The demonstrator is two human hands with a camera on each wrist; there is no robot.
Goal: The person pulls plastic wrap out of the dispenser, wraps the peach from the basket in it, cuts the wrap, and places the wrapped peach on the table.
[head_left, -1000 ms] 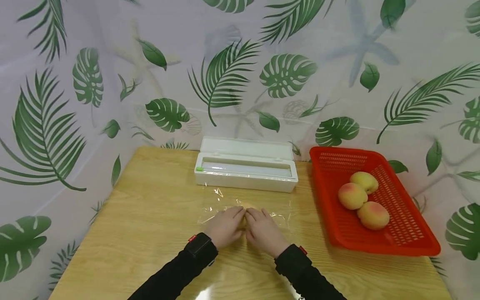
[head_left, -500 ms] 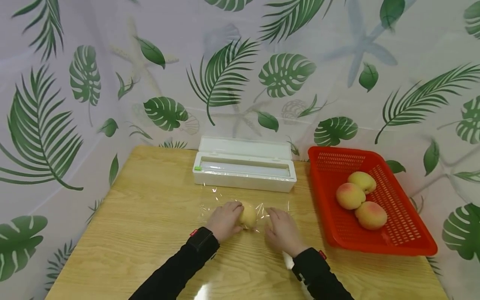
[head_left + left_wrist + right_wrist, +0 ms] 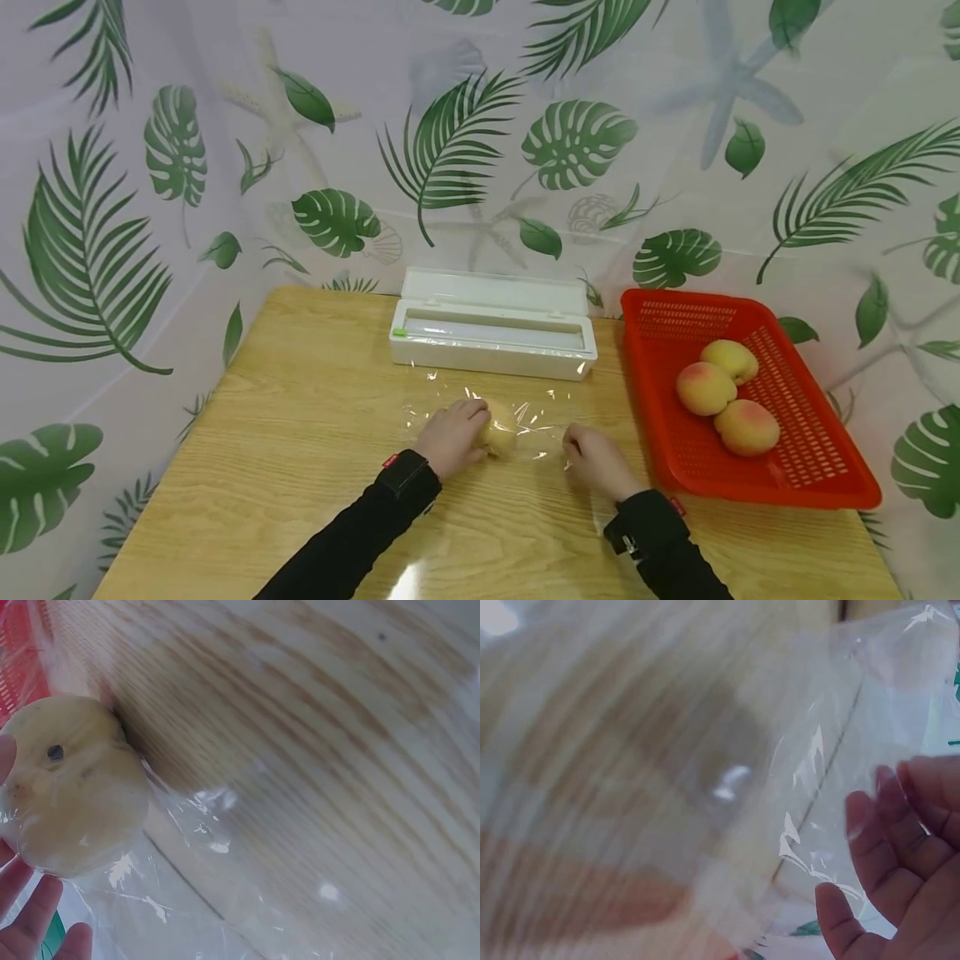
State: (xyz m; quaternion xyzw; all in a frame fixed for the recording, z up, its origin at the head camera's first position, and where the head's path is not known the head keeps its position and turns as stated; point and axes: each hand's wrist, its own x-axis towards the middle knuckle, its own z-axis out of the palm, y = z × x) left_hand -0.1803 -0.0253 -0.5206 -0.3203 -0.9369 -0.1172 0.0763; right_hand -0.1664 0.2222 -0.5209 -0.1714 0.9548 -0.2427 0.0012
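Observation:
A pale yellow peach (image 3: pixel 498 430) lies on the table in front of the white box, with clear cling film (image 3: pixel 528 417) over it and spread to both sides. My left hand (image 3: pixel 453 439) holds the peach from its left side; the left wrist view shows fingers (image 3: pixel 34 907) around the peach (image 3: pixel 79 787) and film creased against it. To the right, my right hand (image 3: pixel 600 461) pinches the film's edge. In the right wrist view its thumb and fingertip meet at the film (image 3: pixel 817 772), while the other fingers (image 3: pixel 874 847) are bent.
A white cling film dispenser (image 3: pixel 491 357) with its lid raised stands at the back, a film roll inside. At right is a red plastic basket (image 3: pixel 652 417) with three peaches (image 3: pixel 747 427). Leaf-patterned cloth (image 3: pixel 322 150) hangs behind the wooden table (image 3: pixel 300 392).
My right hand has moved away from the peach to the right, drawing the film's edge out with it. The left hand has stayed at the peach, which now shows between the hands.

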